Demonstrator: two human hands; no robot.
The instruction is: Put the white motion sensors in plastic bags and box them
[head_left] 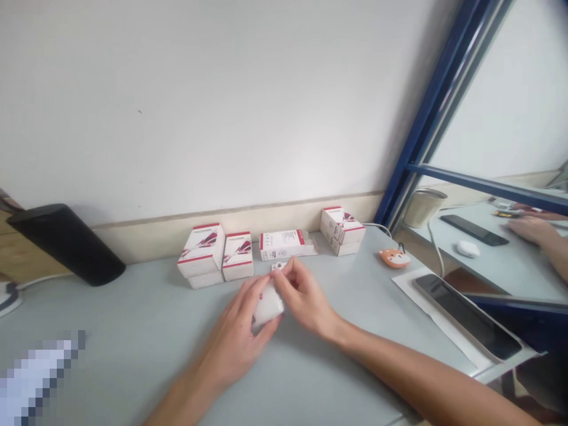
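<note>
My left hand (pixel 242 331) curls around a small white object (pixel 267 309) just above the grey table (pixel 133 331). My right hand (pixel 306 296) meets it from the right, fingers pinched on the top of the same white object. A tiny white piece (pixel 278 267) lies just behind my fingers. Along the wall stand red-and-white boxes: a stacked pair (pixel 202 253) at the left, one (pixel 238 255) beside it, an opened box (pixel 284 244) lying flat in the middle, and another stack (pixel 341 229) at the right.
A black cylinder (pixel 66 242) lies at the left by the wall. An orange fox-shaped item (pixel 394 258) and a dark phone (pixel 465 316) on white paper sit at the right. Beyond a blue frame (pixel 426 118), another person's hand (pixel 535 231) rests on a neighbouring desk.
</note>
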